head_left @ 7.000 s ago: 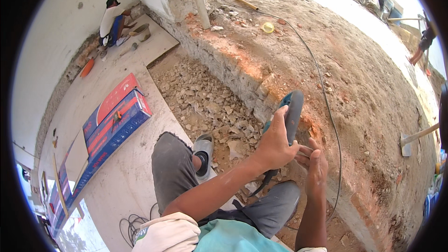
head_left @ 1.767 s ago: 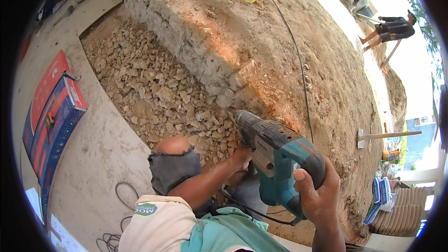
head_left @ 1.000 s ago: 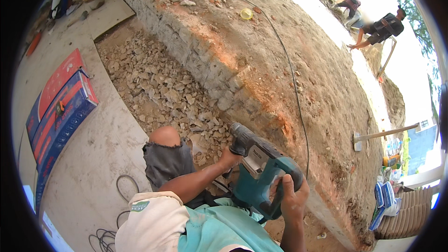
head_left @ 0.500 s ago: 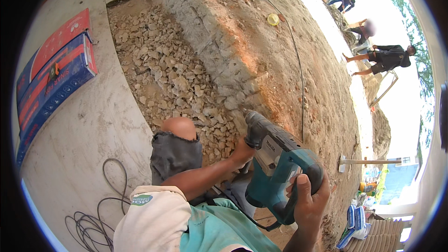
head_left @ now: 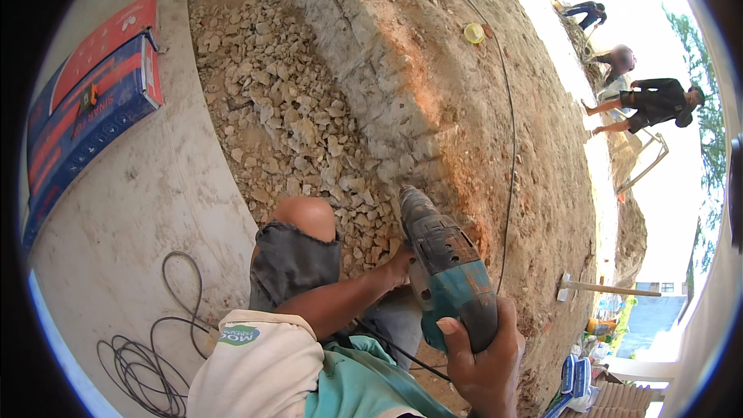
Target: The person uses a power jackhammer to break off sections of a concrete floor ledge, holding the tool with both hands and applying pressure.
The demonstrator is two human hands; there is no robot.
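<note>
Teal drill (head_left: 447, 255), right-hand grip (head_left: 481, 360) clamped on its rear, left-hand grip (head_left: 399, 265) clamped near its front

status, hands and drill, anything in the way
Right hand grips drill at rear. Left hand at its front, partly hidden. Tip near rough ledge, rubble alongside.

Lettering on box and sleeve; smaller print elsewhere is unclear.
The blue box (head_left: 101, 120) carries large pale capitals slanting along its side, with a row of small round icons beneath them. A pale emblem stands on the red panel (head_left: 101, 42) above. On the cream sleeve (head_left: 259, 368), a green badge (head_left: 238, 333) bears pale capitals. Print on the blue-and-white bags (head_left: 574, 379) is too small to tell, and markings on the drill (head_left: 457, 282) cannot be made out.
</note>
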